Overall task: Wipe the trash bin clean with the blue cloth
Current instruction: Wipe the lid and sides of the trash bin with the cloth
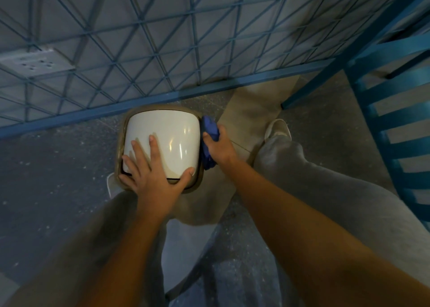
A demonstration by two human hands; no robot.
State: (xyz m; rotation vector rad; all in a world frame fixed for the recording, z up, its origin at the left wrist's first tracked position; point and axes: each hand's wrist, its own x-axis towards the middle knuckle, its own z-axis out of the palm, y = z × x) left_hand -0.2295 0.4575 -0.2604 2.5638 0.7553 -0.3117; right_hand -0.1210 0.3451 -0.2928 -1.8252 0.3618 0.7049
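Head view: right grip (221, 146) clutches the blue cloth (209, 127) against the right side of the trash bin (172, 139). Left grip (153, 174), fingers spread flat, steadies its lid. Wiping looks midway, with the other sides probably left.

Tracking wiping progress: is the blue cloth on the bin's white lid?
No, the right hand holds the blue cloth against the trash bin's side; only the left hand rests on the lid.

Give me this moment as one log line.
left hand: flat on top of trash bin | right hand: grips blue cloth against bin's right side | step: side wipe
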